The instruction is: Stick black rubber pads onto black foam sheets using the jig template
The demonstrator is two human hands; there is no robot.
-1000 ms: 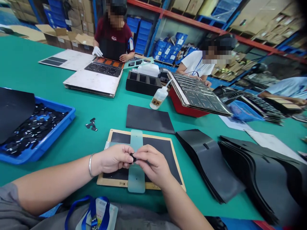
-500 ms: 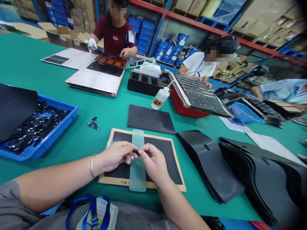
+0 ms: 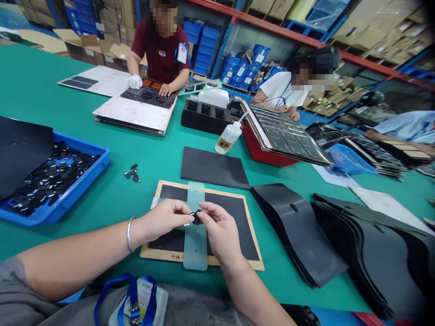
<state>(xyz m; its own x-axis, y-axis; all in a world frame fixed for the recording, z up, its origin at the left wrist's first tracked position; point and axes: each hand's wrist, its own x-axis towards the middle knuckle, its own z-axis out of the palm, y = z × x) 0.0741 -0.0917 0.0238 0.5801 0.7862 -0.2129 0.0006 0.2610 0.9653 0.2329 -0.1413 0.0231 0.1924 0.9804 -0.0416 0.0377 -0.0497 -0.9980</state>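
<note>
While both hands meet above the near middle of the green table (image 3: 112,199), the left hand (image 3: 166,219) and the right hand (image 3: 217,228) each pinch a small black piece (image 3: 196,218) between thumb and forefinger, so both grips are closed on it. The piece sits at the fingertips, just above a frosted plastic strip (image 3: 195,244). That strip lies across a wood-edged board (image 3: 238,222) with a black face. Half a second ago the piece showed only as a thin dark sliver between the fingers. It now shows a broader, rounded outline, and the right fingers are more spread. The hands, strip and board have kept their places. A bracelet (image 3: 129,234) circles the left wrist. To the left stands a blue tray (image 3: 78,190) full of black parts. A few loose black bits (image 3: 132,173) lie on the table between the tray and the board. Just beyond the board lies a flat black sheet (image 3: 212,167), and beyond that a white squeeze bottle (image 3: 227,138). Curved black sheets (image 3: 295,226) are stacked to the right. At the far side, a co-worker's gloved hand (image 3: 135,81), raised half a second ago, now rests on a dark panel (image 3: 147,96).
</note>
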